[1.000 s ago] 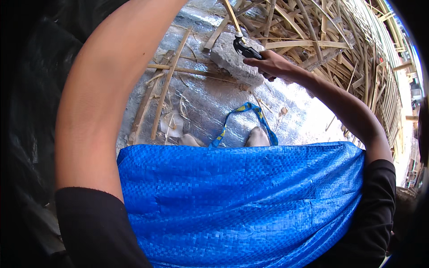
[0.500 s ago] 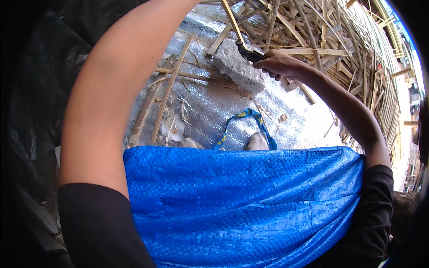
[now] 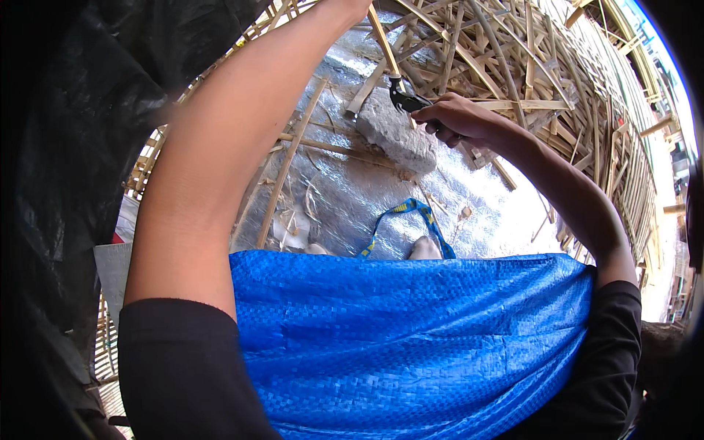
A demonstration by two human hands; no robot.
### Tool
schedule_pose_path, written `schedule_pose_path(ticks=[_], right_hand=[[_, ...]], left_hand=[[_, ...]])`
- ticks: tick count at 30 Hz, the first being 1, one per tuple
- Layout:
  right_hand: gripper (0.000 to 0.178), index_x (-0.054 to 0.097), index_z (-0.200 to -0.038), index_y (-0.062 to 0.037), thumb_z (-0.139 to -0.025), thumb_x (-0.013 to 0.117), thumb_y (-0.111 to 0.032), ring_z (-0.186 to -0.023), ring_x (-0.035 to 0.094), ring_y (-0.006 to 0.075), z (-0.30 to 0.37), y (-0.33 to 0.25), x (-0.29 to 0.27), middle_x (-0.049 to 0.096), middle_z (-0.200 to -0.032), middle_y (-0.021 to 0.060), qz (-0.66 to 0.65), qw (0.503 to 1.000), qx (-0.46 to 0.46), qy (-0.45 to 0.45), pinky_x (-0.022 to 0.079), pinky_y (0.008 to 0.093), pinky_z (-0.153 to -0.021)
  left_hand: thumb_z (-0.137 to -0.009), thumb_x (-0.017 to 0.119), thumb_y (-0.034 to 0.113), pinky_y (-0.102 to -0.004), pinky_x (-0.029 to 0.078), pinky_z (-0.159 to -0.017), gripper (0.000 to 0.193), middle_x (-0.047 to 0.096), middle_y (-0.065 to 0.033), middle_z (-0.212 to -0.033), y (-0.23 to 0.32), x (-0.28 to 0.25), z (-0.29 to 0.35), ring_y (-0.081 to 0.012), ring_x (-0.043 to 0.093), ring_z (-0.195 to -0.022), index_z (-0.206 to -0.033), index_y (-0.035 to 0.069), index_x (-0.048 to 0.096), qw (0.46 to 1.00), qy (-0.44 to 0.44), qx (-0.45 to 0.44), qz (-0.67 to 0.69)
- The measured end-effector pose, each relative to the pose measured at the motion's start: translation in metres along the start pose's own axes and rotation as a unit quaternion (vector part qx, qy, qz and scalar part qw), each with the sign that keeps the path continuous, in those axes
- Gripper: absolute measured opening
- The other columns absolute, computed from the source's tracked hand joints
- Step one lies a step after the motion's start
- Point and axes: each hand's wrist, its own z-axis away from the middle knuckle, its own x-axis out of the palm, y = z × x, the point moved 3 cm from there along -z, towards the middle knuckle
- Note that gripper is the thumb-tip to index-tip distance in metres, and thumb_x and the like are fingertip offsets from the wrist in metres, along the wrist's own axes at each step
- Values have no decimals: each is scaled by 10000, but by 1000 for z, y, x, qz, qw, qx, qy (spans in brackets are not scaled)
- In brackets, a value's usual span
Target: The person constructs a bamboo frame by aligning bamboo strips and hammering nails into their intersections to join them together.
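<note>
Right hand (image 3: pixel 458 121): fingers curled closed round the grip of a black hand tool (image 3: pixel 408 99) with a hooked head; exact type too small to tell. Left hand (image 3: pixel 353 9): cut off at the top edge, fingers out of frame, so I can't tell how far open it is or whether it grips anything. Bamboo strip (image 3: pixel 383 42) sits just beside my left hand, ahead and left of my right one, lower end at the tool's head; can't tell whether the hook bites it or passes in front.

Risks, my guess: the tool could skid along the strip if it meets the bamboo at a bad angle, or the strip could twist if my left hold is loose. A knock on the stone block (image 3: pixel 396 136), just left of and below my right hand, could jar my grip. The bamboo pile (image 3: pixel 543 66) beyond my right hand could snag the strip if it swings that way.

Strip's long axis slants: upper end toward my left hand, lower end down and rightward toward the tool. Tool's head points left and slightly up, away from my right knuckles.
</note>
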Motion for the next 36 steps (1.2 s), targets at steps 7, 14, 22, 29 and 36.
schedule_pose_path(ticks=[7,14,22,29,36], right_hand=[[299,595,-813,-42,-888,636,-328,-480,459,90,25,-33,-17,500,-617,-16,116,978,-111,137,355,266,-415],[468,465,-717,-102,-974,525,-490,-453,394,86,52,-70,-35,435,-578,-16,-190,933,-251,176,298,283,-414],[445,502,-901,-94,-979,475,-532,-476,426,90,109,-124,-46,460,-658,-4,-249,858,-396,213,318,249,-410],[486,531,-941,-67,-983,450,-545,-460,422,85,129,-132,-43,473,-655,9,-193,850,-431,234,298,238,-392],[479,512,-856,-47,-994,467,-504,-450,416,73,129,-132,-54,481,-653,9,-186,864,-417,214,306,240,-389]], left_hand=[[-918,571,438,-297,232,-323,488,292,16,-439,-1,2,3,-126,322,-321,-581,152,366,998,-26,-59,-6],[-792,221,895,-281,102,-404,753,155,56,-451,15,27,37,-101,141,-375,-541,188,160,973,-219,-70,18],[-725,190,951,-265,66,-413,770,183,77,-480,18,71,70,-70,117,-403,-561,198,197,940,-326,-97,-3],[-730,197,945,-217,168,-426,767,273,72,-534,18,87,88,-58,225,-428,-599,198,318,920,-371,-113,-55],[-764,174,918,-245,142,-369,762,213,75,-443,14,95,93,-61,195,-354,-490,209,222,922,-371,-108,-28]])
